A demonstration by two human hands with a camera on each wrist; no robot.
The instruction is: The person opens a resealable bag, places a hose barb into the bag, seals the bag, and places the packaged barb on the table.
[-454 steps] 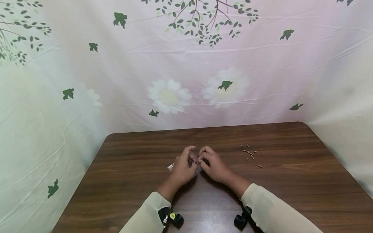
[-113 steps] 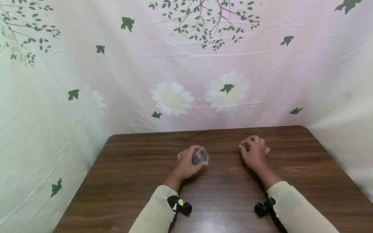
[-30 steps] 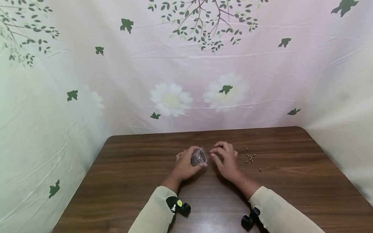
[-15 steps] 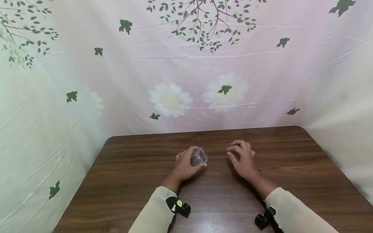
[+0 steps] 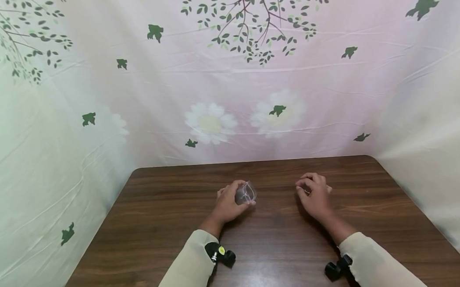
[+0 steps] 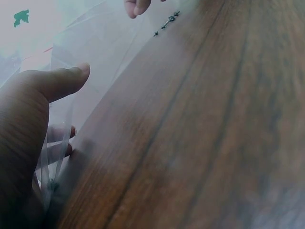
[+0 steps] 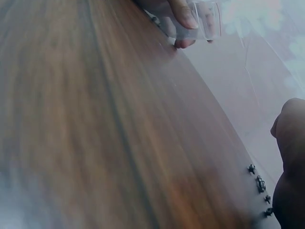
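My left hand (image 5: 227,203) holds a clear zip bag (image 5: 246,194), its mouth spread open toward the right. A small dark piece (image 6: 52,184) shows low in the bag in the left wrist view. My right hand (image 5: 315,197) hovers over small brass-coloured metal pieces, which look like tiny screws or studs, with its fingers loosely bent and thumb apart. In the right wrist view several metal pieces (image 7: 260,184) lie on the table beside the thumb. In the head view the right hand hides most of them. I see nothing between its fingers.
The brown wood-grain table (image 5: 172,235) stretches around both hands. A printed cloth (image 5: 234,81) with flowers and leaves hangs behind it and at both sides. A black wrist camera (image 5: 335,268) sits at the right sleeve, and another black camera (image 5: 227,258) at the left.
Earlier both hands were together at the bag. One second ago my right hand was at the bag's mouth; it has moved right, over the metal pieces. The left hand holds still.
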